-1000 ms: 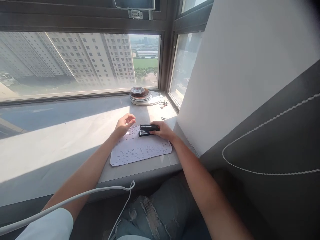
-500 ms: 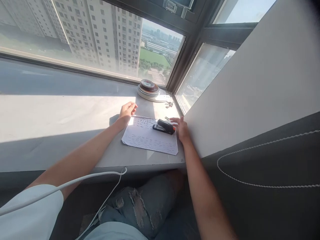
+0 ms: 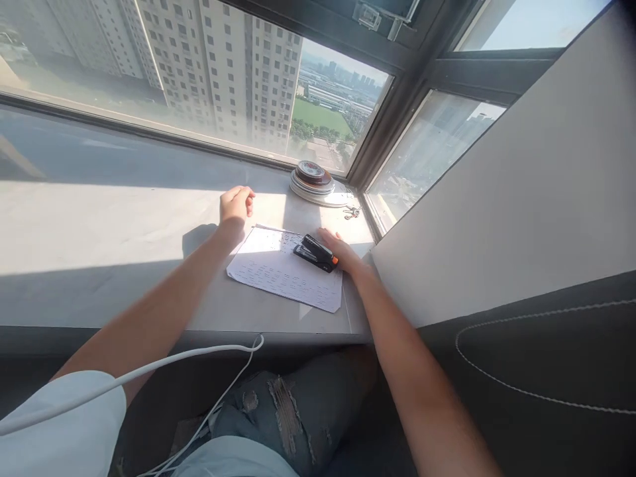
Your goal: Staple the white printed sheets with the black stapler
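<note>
A black stapler [image 3: 316,254] with an orange mark at its right end lies tilted on written paper sheets [image 3: 285,281]. Beside it is my right hand [image 3: 342,252], its fingers stretched along the stapler's far side; the stapler covers part of them. The hand appears to touch the stapler, though the contact is partly hidden. My left hand [image 3: 237,204] is raised beyond the paper's upper left corner, apart from it. Its fingers are curled in, and nothing shows in them.
Near the window corner stands a stack of round plates or lids [image 3: 312,182], with keys [image 3: 352,212] beside it. A white cable [image 3: 199,351] hangs in front of the sill [image 3: 99,232]. On the right, a beaded cord [image 3: 517,391] loops by the wall [image 3: 497,218].
The paper and stapler have shifted left on the sill. My right hand has moved left to the stapler's far side. My left hand has drawn away leftward from the paper's corner.
</note>
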{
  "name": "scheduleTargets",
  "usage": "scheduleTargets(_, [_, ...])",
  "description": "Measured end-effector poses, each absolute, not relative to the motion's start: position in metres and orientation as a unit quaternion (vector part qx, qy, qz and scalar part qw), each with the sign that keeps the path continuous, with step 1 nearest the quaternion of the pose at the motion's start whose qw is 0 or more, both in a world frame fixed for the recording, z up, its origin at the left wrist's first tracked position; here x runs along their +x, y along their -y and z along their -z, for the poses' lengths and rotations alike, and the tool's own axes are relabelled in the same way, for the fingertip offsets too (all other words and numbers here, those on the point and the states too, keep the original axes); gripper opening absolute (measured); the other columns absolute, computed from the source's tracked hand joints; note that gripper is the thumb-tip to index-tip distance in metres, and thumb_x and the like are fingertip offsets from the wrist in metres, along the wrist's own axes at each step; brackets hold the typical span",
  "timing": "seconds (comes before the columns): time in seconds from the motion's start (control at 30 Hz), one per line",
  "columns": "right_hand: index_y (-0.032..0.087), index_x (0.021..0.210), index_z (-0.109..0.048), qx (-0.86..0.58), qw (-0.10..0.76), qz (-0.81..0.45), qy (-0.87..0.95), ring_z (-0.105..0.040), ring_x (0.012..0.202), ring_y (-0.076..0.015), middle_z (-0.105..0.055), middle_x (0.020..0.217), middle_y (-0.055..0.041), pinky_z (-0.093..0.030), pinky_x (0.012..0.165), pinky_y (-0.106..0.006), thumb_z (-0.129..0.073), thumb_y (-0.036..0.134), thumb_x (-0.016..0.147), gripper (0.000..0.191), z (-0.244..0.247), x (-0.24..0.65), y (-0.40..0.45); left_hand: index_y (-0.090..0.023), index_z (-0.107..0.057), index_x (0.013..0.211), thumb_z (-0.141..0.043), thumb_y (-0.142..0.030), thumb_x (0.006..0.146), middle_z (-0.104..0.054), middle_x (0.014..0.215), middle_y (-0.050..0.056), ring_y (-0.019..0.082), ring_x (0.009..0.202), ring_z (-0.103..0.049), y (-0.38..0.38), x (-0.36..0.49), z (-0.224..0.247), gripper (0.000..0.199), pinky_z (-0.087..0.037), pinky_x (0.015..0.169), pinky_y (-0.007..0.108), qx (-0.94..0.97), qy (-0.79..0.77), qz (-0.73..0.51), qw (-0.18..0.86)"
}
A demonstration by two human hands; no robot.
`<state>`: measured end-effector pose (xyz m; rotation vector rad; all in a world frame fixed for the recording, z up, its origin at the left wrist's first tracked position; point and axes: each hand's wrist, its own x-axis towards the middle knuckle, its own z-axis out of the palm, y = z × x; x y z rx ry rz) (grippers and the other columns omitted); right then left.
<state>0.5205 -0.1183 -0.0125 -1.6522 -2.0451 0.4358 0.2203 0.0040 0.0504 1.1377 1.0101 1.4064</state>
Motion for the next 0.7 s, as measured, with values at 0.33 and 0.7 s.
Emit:
scheduleTargets(0.33, [0.026,0.149,-0.058,-0.474,0.140,-0.164,0.854,-0.026,0.165,-0.0249,-0.037,0.175,-0.0023,-0.017,0.136,-0.053,-0.046,0.023,0.112,0.040,0.011,0.343,0.030,-0.024,-0.031,0.074,-0.052,-0.037,0.078,-0.017,0.064,-0.005,0.014,0.056,-0.012,-0.054,0.053,-0.068,0.026,-0.020,0.054,0.026,0.359,-0.481,-0.669,0.438])
scheduleTargets(0.7, [0.039,0.153,-0.061,-0.460,0.132,-0.165,0.862,-0.016,0.168,-0.0282,-0.036,0.175,0.0034,-0.013,0.135,-0.061,-0.050,0.015,0.109,0.051,0.000,0.427,0.093,-0.024,-0.039,0.075,-0.049,-0.026,0.084,-0.016,0.063,-0.005,0.013,0.055,-0.012,-0.037,0.107,-0.069,0.013,-0.018,0.049,0.027,0.405,-0.384,-0.649,0.517])
